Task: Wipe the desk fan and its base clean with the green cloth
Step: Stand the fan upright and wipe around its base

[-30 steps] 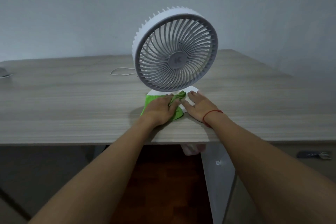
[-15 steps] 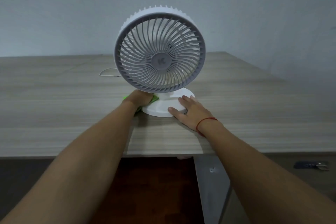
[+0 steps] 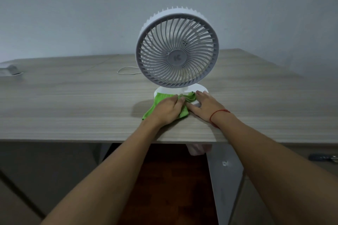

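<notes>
A white desk fan [image 3: 177, 53] with a grey round grille stands upright on the wooden desk [image 3: 73, 100], on its round white base [image 3: 202, 89]. The green cloth [image 3: 161, 99] lies draped over the front left of the base and onto the desk. My left hand [image 3: 169, 108] presses flat on the cloth at the base's front. My right hand [image 3: 205, 105] rests palm down on the right front of the base, fingers spread, touching the bunched end of the cloth. A red string circles my right wrist.
A white cable [image 3: 126, 70] loops on the desk behind the fan to its left. A grey object [image 3: 11, 70] sits at the far left edge. Below the desk are a drawer unit [image 3: 225, 179] and brown floor. The wall stands close behind.
My left hand has brought the cloth from the left side of the base round to its front. The right hand stays on the base's right side. The view shifted left.
</notes>
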